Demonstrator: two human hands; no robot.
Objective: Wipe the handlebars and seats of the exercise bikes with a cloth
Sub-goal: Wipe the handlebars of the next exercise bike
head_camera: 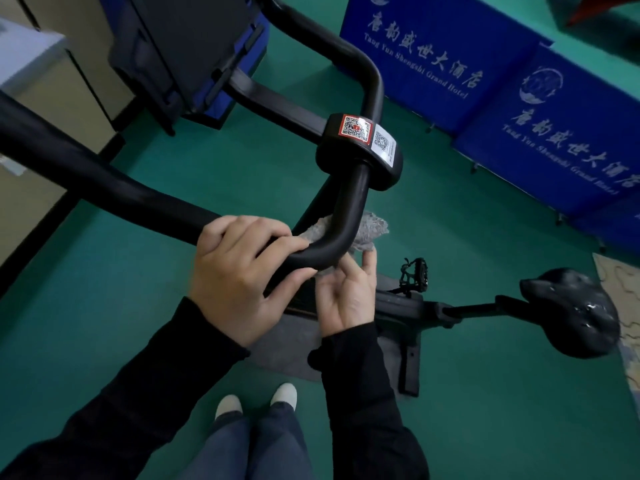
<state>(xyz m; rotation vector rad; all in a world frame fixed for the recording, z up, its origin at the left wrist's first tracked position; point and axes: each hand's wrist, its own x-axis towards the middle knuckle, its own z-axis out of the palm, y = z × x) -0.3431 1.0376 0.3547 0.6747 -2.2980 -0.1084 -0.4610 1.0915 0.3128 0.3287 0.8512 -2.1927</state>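
Note:
A black exercise-bike handlebar [349,209] curves across the middle of the head view, clamped in a black block [360,150] with two QR stickers. My left hand [239,271] wraps over the bar at its lower bend. My right hand [346,296] is under the same bend, palm up, fingers pressing a grey cloth [372,230] against the bar's underside. The cloth pokes out on both sides of the bar. The black seat [578,313] sits low at the right on its post, with shiny wet-looking patches.
The bike frame and a pedal [414,275] stand below my hands on a grey mat [287,348] on green floor. Blue hotel barrier boards [519,98] line the right back. A dark console [180,53] rises at top left beside a beige wall.

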